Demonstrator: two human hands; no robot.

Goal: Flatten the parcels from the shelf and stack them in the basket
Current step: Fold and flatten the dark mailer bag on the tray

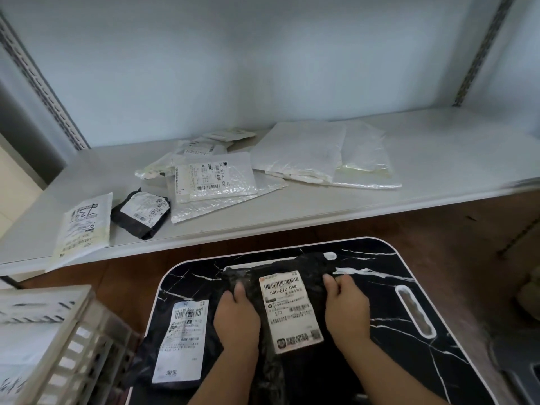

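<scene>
**Both hands flat on black parcel, on the marble-pattern table**

Black plastic mailer parcel with a white shipping label [292,311] lay on the black marble-pattern table with a white rim [409,317]. Left hand [237,318] pressed down on it left of the label, fingers roughly straight, pointing away from the body. Right hand [346,309] pressed right of the label, fingers reaching to the parcel's far right corner; fingertips looked slightly bent there, couldn't tell if they pinched the plastic. Neither hand wrapped round anything.

Second black parcel with a long white label [182,343] lay just beside the left hand, at the table's left edge, partly hanging over it.

White slatted plastic basket [76,340] sat at lower left, next to the table, with white label-bearing parcels inside; details blurred.

Grey metal shelf [423,159] behind the table held the rest:
- cream padded envelope with handwritten marks [83,229], at the front left edge
- small crumpled black parcel with a white label [143,213], just right of it
- overlapping pile of white bubble mailers with labels [213,178], mid-shelf
- large plain white poly bags stacked loosely [327,154], right of the pile, touching it
</scene>
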